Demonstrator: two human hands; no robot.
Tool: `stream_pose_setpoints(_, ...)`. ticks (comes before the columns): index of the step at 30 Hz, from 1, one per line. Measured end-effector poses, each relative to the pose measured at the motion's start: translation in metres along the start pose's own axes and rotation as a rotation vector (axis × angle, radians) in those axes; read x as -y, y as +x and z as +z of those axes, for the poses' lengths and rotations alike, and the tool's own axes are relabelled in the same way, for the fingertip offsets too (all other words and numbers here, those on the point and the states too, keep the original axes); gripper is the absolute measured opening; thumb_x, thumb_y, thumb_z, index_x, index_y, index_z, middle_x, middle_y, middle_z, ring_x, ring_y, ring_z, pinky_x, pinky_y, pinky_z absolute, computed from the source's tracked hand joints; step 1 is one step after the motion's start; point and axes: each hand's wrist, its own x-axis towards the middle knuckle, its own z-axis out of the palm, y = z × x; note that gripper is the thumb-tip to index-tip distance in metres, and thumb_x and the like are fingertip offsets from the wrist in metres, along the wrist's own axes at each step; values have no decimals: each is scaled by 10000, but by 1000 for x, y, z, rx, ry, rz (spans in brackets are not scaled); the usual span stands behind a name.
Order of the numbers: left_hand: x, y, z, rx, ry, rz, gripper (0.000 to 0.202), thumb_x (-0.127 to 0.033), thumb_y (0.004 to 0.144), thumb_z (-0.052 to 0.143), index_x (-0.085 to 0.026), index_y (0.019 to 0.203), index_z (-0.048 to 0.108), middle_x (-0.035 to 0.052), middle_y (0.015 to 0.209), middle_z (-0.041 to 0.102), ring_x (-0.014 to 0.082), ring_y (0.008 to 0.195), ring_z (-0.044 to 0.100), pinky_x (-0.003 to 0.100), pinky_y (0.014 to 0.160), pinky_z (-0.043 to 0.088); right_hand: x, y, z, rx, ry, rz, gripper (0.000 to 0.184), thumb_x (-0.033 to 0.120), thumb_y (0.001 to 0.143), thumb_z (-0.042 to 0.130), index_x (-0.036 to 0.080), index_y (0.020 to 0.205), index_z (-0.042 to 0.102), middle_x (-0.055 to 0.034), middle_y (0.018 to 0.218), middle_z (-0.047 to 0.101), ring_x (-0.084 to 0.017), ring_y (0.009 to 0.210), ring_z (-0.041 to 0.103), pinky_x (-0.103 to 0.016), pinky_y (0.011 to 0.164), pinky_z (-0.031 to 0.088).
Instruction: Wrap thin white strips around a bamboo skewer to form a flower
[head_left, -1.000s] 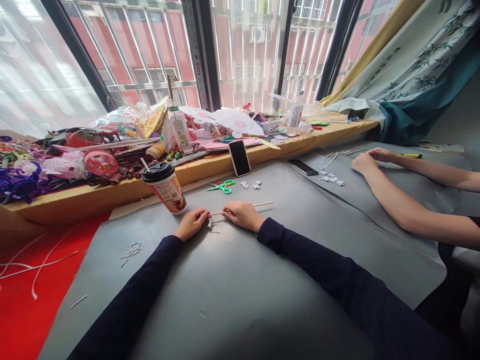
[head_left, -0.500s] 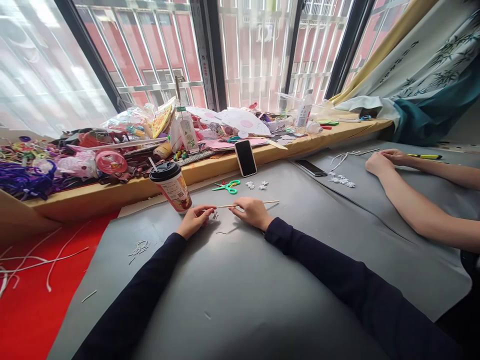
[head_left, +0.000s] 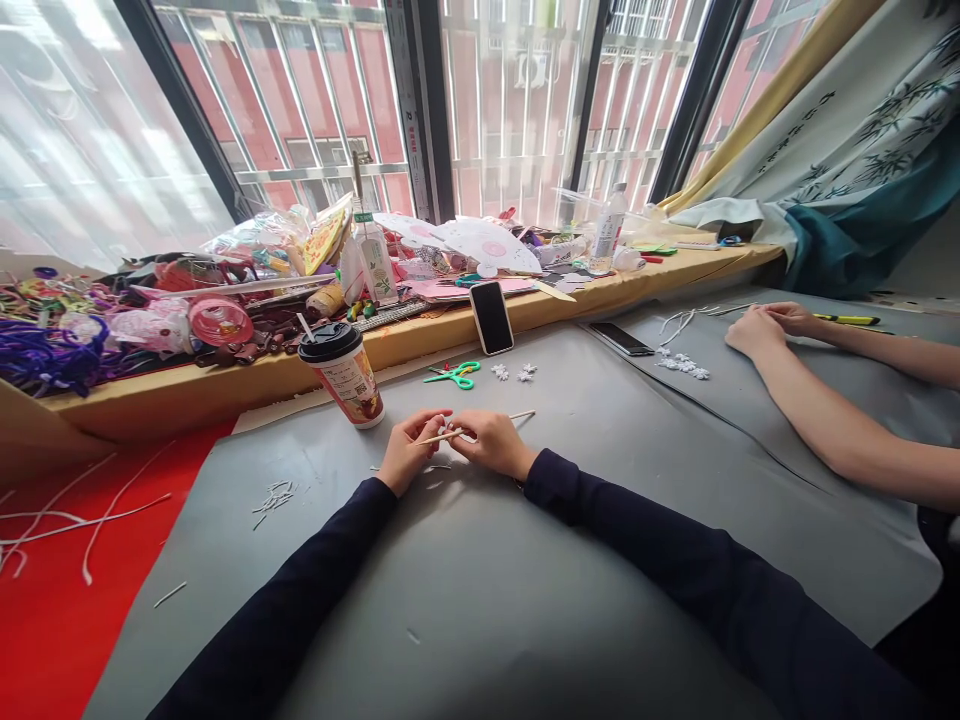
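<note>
My left hand (head_left: 409,452) and my right hand (head_left: 495,442) meet above the grey table cover (head_left: 480,580). A thin wooden stick (head_left: 432,440) is held in my right hand, its tip reaching across the left fingers and its other end poking out behind the knuckles. My left fingers pinch a small white snowflake-like piece, mostly hidden by the fingertips. Beyond my hands lie green-handled scissors (head_left: 459,375) and two small white snowflake-shaped pieces (head_left: 526,373). Short white cord bits (head_left: 274,497) are heaped at the left.
A paper cup with a black lid (head_left: 351,385) stands beside my left hand. One phone (head_left: 492,318) leans on the cluttered sill (head_left: 405,340); another phone (head_left: 621,338) lies flat. At the right, a co-worker's hands (head_left: 765,328) are close to white pieces (head_left: 682,366).
My left hand has moved right and my right hand slightly left and down, so they now touch or nearly touch. The stick's tip has swung down to the left, over the left fingers.
</note>
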Motion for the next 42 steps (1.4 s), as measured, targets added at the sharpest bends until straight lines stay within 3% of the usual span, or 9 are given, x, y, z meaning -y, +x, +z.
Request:
stream_pose_setpoints(4, 1, 0, -2, 37, -70, -37, 374, -372, 780, 521, -159, 1081, 585, 12, 692, 536, 52, 501, 403, 195, 458, 346, -1, 1, -2, -5, 13, 19, 155, 301, 771, 484, 188, 771, 590, 15, 717, 589, -81, 596, 447, -206, 544, 245)
stream_pose_setpoints(10, 4, 0, -9, 81, -45, 55, 342, -338, 767, 542, -194, 1072, 601, 52, 906, 545, 47, 526, 465, 207, 464, 392, 1, 1, -4, 7, 29, 37, 138, 271, 756, 485, 178, 734, 584, 12, 710, 584, -81, 586, 434, -208, 546, 245)
stream_pose_setpoints(19, 7, 1, -9, 47, 56, 189, 266, -344, 755, 558, -185, 941, 663, 56, 900, 537, 50, 549, 480, 196, 486, 443, -1, 0, -8, 59, 56, 1, 118, 245, 747, 490, 184, 710, 584, 25, 675, 572, -79, 585, 432, -210, 542, 235)
stream_pose_setpoints(27, 4, 0, -9, 81, 92, 208, 258, -330, 770, 544, -187, 955, 653, 53, 893, 532, 58, 566, 493, 200, 502, 451, -1, 1, -9, 62, 36, -12, 137, 251, 742, 488, 177, 648, 553, 29, 623, 535, -78, 569, 406, -210, 534, 223)
stream_pose_setpoints(37, 2, -1, -7, 56, 151, 216, 218, -338, 781, 525, -169, 866, 633, 36, 833, 519, 56, 536, 484, 194, 485, 424, -2, -1, -8, 89, 87, -29, 113, 247, 736, 502, 182, 723, 592, 28, 640, 551, -79, 577, 422, -205, 544, 239)
stream_pose_setpoints(42, 0, -2, -5, 31, 164, 219, 188, -334, 784, 521, -171, 838, 597, 20, 822, 502, 45, 505, 486, 195, 473, 413, -2, 0, -10, 85, 95, -18, 128, 255, 734, 499, 174, 675, 579, 28, 607, 527, -82, 566, 407, -206, 540, 240)
